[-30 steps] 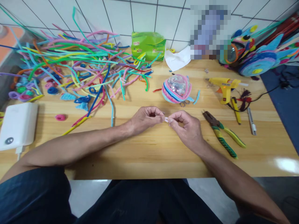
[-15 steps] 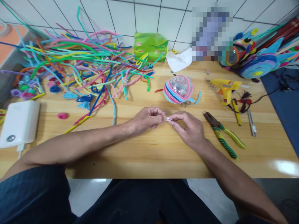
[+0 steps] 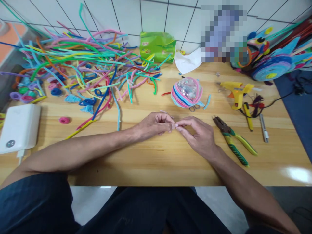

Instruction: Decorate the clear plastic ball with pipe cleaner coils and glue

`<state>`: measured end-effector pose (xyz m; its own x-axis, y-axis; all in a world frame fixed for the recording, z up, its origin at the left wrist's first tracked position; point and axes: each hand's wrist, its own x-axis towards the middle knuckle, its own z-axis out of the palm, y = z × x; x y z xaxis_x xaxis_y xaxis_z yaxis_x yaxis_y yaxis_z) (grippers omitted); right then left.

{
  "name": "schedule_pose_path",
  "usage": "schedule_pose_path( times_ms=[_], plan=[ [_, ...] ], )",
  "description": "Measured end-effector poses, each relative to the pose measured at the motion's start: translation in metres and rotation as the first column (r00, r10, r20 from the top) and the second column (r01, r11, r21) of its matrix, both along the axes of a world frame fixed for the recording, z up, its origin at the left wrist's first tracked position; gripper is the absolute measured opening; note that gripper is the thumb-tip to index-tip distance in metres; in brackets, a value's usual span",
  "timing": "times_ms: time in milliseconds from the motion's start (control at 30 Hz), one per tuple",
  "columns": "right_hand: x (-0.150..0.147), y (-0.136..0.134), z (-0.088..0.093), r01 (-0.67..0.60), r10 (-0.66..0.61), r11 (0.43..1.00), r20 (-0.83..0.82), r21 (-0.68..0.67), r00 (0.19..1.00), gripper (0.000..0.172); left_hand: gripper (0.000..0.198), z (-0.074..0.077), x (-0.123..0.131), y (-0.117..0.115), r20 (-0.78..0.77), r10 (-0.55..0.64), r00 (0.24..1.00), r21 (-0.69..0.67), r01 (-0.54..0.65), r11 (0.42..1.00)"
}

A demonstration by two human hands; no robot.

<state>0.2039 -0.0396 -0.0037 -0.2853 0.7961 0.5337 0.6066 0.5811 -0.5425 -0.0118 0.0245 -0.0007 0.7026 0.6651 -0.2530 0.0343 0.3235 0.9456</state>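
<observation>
My left hand [image 3: 159,124] and my right hand [image 3: 198,132] meet fingertip to fingertip above the wooden table [image 3: 151,162]. Both are closed in a pinch around something tiny and pale, mostly hidden by the fingers, so its kind does not show. Just beyond them sits a clear ball [image 3: 187,92] banded with pink, blue and white pipe cleaners. Close to its base lie small metal rings [image 3: 194,109] and a short light-blue pipe cleaner piece [image 3: 207,101]. Pliers [image 3: 230,139] with green and yellow handles rest to the right of my right hand.
Loose pipe cleaners [image 3: 80,65] cover the back left. A white power bank [image 3: 20,128] stands at the left. To the right lie a yellow glue gun [image 3: 236,92] with its cord, a yellow cutter [image 3: 248,117] and a grey cutter [image 3: 264,128]. A green tissue pack [image 3: 157,47] leans on the wall.
The fingertips have drawn slightly closer together, and less of the small pale piece shows between them. The objects on the table have stayed in place.
</observation>
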Motion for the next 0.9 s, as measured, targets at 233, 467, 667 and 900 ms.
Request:
schedule_pose_path(
  times_ms=[233, 467, 667, 900],
  plan=[
    [-0.002, -0.001, 0.002, -0.02, 0.021, 0.999, -0.012, 0.031, 1.0, 0.019, 0.015, 0.001, -0.001, -0.001, 0.011, 0.051, 0.999, 0.014, -0.052, 0.999],
    [-0.006, -0.004, 0.002, 0.028, -0.028, 1.0, -0.067, -0.003, 0.997, 0.022, 0.024, -0.005, 0.001, -0.004, 0.067, 0.098, 0.993, -0.023, -0.097, 0.995],
    [-0.009, -0.006, 0.001, 0.054, -0.06, 0.997, -0.135, -0.046, 0.989, 0.021, 0.027, -0.007, 0.001, -0.004, 0.104, 0.111, 0.988, -0.039, -0.107, 0.993],
    [-0.012, -0.004, -0.004, 0.014, -0.203, 0.912, -0.423, -0.41, 0.883, 0.01, 0.036, -0.003, 0.002, -0.004, 0.061, 0.108, 0.992, 0.031, -0.11, 0.993]
  ],
)
